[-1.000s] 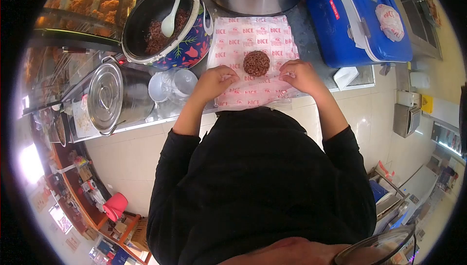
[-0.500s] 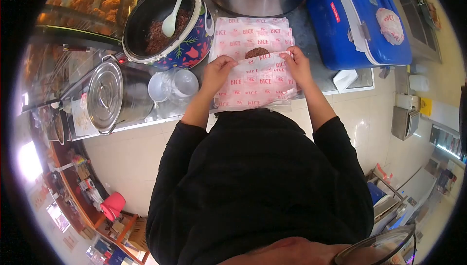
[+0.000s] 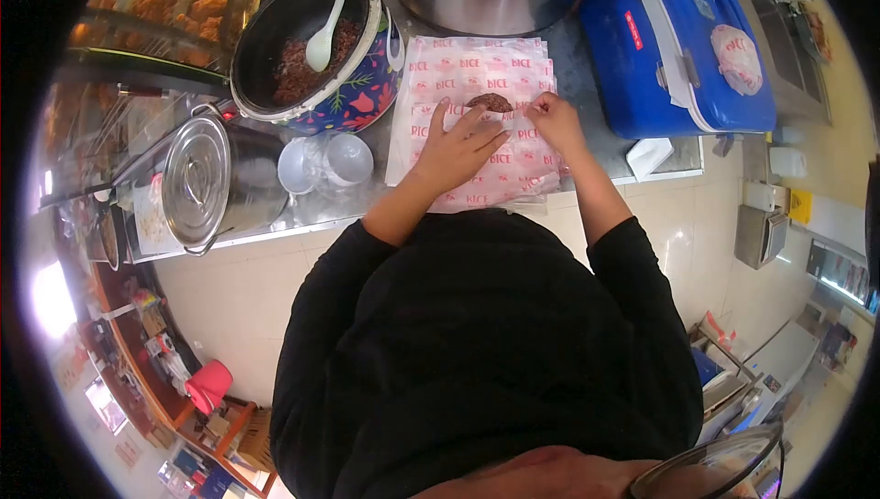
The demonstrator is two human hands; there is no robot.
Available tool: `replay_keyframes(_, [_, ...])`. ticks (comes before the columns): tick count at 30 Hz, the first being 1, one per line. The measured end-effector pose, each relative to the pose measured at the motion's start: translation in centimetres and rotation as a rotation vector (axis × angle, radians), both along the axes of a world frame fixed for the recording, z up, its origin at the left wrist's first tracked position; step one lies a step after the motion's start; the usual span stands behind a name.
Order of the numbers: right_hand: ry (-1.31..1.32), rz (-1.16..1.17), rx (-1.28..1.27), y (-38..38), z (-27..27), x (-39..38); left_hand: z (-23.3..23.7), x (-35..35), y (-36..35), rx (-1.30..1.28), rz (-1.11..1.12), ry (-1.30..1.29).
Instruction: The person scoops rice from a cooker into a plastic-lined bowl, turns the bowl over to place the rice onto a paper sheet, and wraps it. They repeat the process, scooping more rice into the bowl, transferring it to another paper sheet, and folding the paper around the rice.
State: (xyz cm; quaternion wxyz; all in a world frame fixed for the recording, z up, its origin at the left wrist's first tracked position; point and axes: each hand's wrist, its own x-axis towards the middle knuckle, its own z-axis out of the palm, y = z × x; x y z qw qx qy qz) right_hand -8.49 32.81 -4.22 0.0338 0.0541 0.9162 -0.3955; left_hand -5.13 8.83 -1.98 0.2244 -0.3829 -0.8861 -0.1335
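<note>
"Several containers on the steel surface [image 3: 579, 77]?"

"Yes. Dark rice [image 3: 293, 77] in the floral pot [image 3: 353, 103], with a white spoon [image 3: 323, 45] leaning there. Near that, a steel pot [image 3: 255, 178] under a lid [image 3: 195, 183], with contents hidden. Then two pale bowls [image 3: 349, 160], just beside each other. At the right, a blue cooler [image 3: 634, 87], closed, with a wrapped bundle [image 3: 736, 61] on top."

"And the dark patty [image 3: 490, 102]?"

"Lies on the printed paper [image 3: 495, 64], between both hands, partly under a folded flap [image 3: 500, 169] and showing at the far side."

"Fingers of the left hand [image 3: 458, 148]?"

"Spread apart, resting on the flap at the patty's near side."

"And of the right hand [image 3: 557, 125]?"

"Drawn close, thumb near forefinger, by the flap's right corner. Cannot tell whether clamped on paper."
</note>
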Motion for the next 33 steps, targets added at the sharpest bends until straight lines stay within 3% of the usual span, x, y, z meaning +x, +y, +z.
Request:
replay_keyframes(3, [-0.075, 0.040, 0.052, 0.2, 1.0, -1.6, -0.3, 0.0, 0.2, -0.047, 0.005, -0.034])
replay_keyframes(9, [0.274, 0.084, 0.361, -1.0, 1.3, -6.0, -0.3, -1.0, 0.6, -0.026, 0.002, -0.077])
replay_keyframes(12, [0.201, 0.143, 0.444, -1.3, 0.8, -6.7, -0.3, -2.1, 1.2, 0.018, 0.006, -0.118])
replay_keyframes(18, [0.490, 0.211, 0.402, -1.8, 3.3, -6.1, -0.5, -4.0, 2.2, 0.197, 0.066, -0.238])
replay_keyframes(21, [0.566, 0.242, -0.041, -1.4, 1.9, -7.6, 0.4, -4.5, 2.3, 0.212, 0.179, -0.313])
replay_keyframes(24, [0.083, 0.047, -0.529, -1.8, 2.8, -7.7, 0.6, -5.1, 2.0, 0.272, 0.262, -0.429])
replay_keyframes(27, [0.020, 0.067, -0.191, -2.4, 5.1, -7.3, 0.5, -5.5, 2.1, 0.269, 0.354, -0.525])
replay_keyframes(30, [-0.163, 0.120, -0.183, -3.1, 7.2, -6.5, 0.5, -6.1, 1.6, 0.148, 0.330, -0.800])
replay_keyframes(33, [0.127, 0.261, 0.425, -3.6, 7.7, -6.0, -0.6, -6.6, 1.4, 0.036, 0.337, -0.872])
